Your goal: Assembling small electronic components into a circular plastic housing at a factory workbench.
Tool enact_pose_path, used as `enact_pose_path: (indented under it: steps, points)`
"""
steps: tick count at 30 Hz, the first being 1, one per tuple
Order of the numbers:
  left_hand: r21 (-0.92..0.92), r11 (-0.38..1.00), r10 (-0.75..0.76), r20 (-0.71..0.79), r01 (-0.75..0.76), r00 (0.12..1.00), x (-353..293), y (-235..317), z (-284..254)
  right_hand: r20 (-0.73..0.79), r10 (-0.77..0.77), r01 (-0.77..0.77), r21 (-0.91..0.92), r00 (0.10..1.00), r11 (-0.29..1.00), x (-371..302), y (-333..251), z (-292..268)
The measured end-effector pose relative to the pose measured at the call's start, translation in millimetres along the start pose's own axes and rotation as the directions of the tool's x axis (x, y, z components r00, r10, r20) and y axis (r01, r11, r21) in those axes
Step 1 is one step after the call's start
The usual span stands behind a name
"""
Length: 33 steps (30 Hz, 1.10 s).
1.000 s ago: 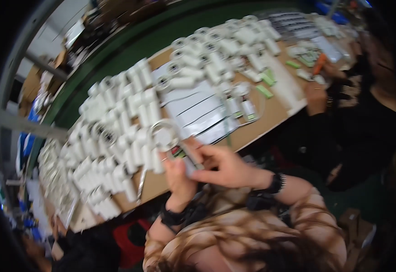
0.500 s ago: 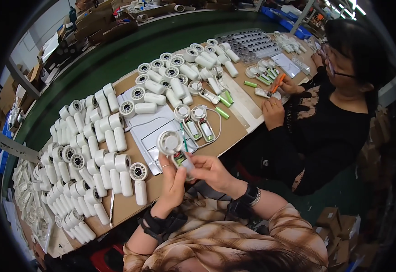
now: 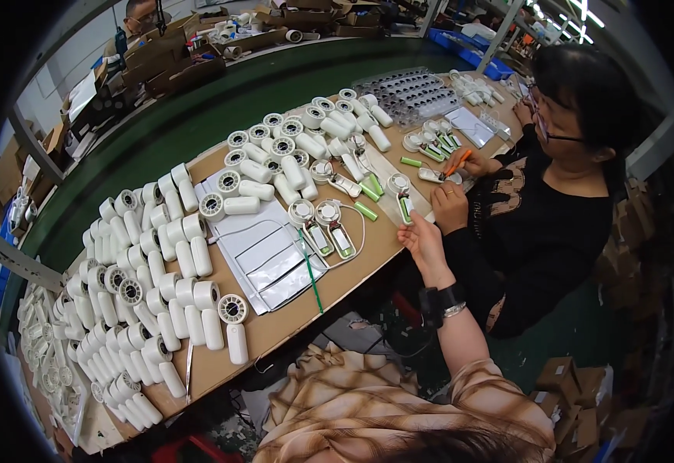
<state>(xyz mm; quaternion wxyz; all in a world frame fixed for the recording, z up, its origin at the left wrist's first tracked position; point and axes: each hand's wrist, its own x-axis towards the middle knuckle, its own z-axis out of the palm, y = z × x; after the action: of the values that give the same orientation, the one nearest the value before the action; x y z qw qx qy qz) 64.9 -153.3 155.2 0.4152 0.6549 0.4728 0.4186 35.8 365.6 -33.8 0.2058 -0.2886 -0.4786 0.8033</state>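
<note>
My right hand [image 3: 425, 241] reaches forward to the right, its fingers closed on the lower end of an opened white handheld fan [image 3: 399, 185]. A green battery shows in that fan's handle. My left hand is out of the picture. Left of the held fan lie two more opened fans [image 3: 329, 212] with a white cable looped round them, beside loose green batteries [image 3: 366, 211]. A grey-white padded sheet [image 3: 264, 258] lies before me, with a thin green stick [image 3: 311, 278] across its right edge.
Rows of finished-looking white fans [image 3: 190, 255] cover the table's left and middle. At my right a co-worker's hands [image 3: 451, 202] hold an orange-handled tool [image 3: 460, 160] over a fan part. Farther back stands a clear plastic tray [image 3: 410, 96]. Cardboard boxes [image 3: 561, 378] sit on the floor.
Both hands held an opened fan above the padded sheet. Now my right hand has carried a fan right, beside the co-worker's place, and my left hand has left the picture.
</note>
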Motion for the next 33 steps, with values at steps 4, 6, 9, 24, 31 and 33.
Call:
enact_pose_path:
  steps: [4,6,9,24,31,33]
  points:
    - [-0.705,0.515,-0.361,0.337,0.488,0.869,-14,-6,24,0.068,0.084,-0.082,-0.041,0.994,0.996,28,-1,-6]
    - [-0.567,0.775,-0.228,0.16,0.279,0.96,-9,-4,20,0.104,0.03,-0.022,-0.074,0.994,0.997,38,1,1]
    - [-0.072,0.982,0.172,-0.068,-0.177,0.983,-7,1,19,0.116,-0.02,0.029,-0.079,0.993,0.996,42,3,20]
    - [-0.334,0.888,0.321,-0.042,-0.316,0.946,-54,-44,19,0.736,-0.026,0.415,-0.35,0.676,0.84,-97,-45,55]
    - [-0.368,0.905,0.2,-0.072,-0.213,0.977,-70,-75,25,0.688,0.073,0.343,-0.447,0.722,0.826,-75,-41,53]
    - [-0.382,0.906,0.161,-0.081,-0.18,0.984,-76,-83,26,0.626,0.092,0.249,-0.435,0.774,0.865,-67,-35,58]
